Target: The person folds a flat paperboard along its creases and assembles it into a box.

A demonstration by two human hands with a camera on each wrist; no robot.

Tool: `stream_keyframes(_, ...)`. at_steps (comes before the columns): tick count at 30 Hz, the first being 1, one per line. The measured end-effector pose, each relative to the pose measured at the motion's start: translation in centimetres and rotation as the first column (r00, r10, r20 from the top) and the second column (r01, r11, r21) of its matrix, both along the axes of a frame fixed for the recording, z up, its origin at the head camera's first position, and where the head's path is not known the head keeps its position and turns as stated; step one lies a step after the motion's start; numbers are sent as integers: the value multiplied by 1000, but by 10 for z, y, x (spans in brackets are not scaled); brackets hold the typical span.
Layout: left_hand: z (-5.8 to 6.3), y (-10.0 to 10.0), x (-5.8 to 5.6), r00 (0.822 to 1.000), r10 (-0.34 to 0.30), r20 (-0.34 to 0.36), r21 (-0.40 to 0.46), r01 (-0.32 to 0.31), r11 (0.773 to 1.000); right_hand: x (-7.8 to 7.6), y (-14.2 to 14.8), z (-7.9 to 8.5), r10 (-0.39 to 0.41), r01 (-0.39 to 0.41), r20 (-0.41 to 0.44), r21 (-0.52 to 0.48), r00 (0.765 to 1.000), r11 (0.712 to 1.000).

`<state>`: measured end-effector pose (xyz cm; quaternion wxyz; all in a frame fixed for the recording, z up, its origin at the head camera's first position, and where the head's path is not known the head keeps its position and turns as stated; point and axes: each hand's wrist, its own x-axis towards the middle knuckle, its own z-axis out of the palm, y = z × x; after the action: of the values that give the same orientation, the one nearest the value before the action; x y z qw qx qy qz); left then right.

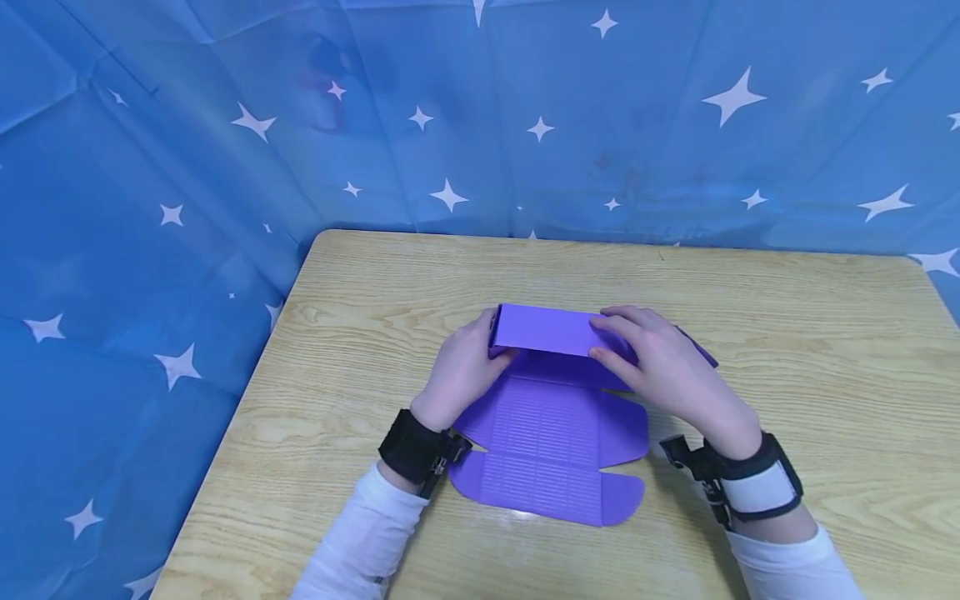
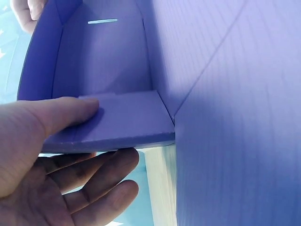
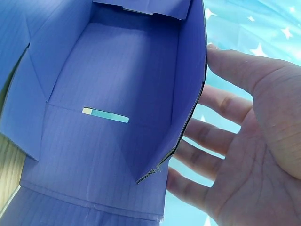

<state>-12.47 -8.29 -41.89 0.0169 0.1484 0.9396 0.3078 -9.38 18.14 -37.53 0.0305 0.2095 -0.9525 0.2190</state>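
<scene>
A partly folded purple cardboard box (image 1: 551,329) stands tilted up on the table, its ribbed lid panel (image 1: 547,425) spread flat toward me. At its left end my left hand (image 1: 465,371) pinches the doubled-over end wall (image 2: 129,117), thumb inside and fingers beneath. My right hand (image 1: 667,358) touches the box's right part from outside; in the right wrist view its nearly straight fingers (image 3: 207,134) lie along the side wall (image 3: 190,89). The right end panel (image 3: 94,165) is unfolded, with a narrow slot (image 3: 106,115) showing.
The box stands on a wood-grain table (image 1: 360,333). A blue cloth with white stars (image 1: 480,125) hangs behind the table and along its left side. Side flaps (image 1: 624,429) stick out from the lid panel.
</scene>
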Motion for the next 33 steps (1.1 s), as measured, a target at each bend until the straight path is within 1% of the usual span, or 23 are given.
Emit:
stream_keyframes(3,0,1,0,1000,21,-19,-28,-21,999,0,-1,-1,4,-4,-5,-7,1000,1000)
stream_keyframes(7,-2,1,1,998,36,-49,-40,-38,998,0,-1,-1,8,-8,-5,-14,1000,1000)
stream_keyframes(11,-3,2,1,997,46,-61,-40,-49,998,0,-1,-1,7,-7,1,-17,1000,1000)
stream_keyframes(26,-4,4,2,996,68,-65,-26,-70,997,0,-3,0,11,-11,13,-10,1000,1000)
stream_keyframes(29,-4,4,2,994,77,-79,-19,-79,997,0,-3,0,12,-12,18,-7,1000,1000)
stream_keyframes(33,-6,5,3,989,89,-118,-15,-91,996,0,-3,-1,12,-12,24,-7,1000,1000)
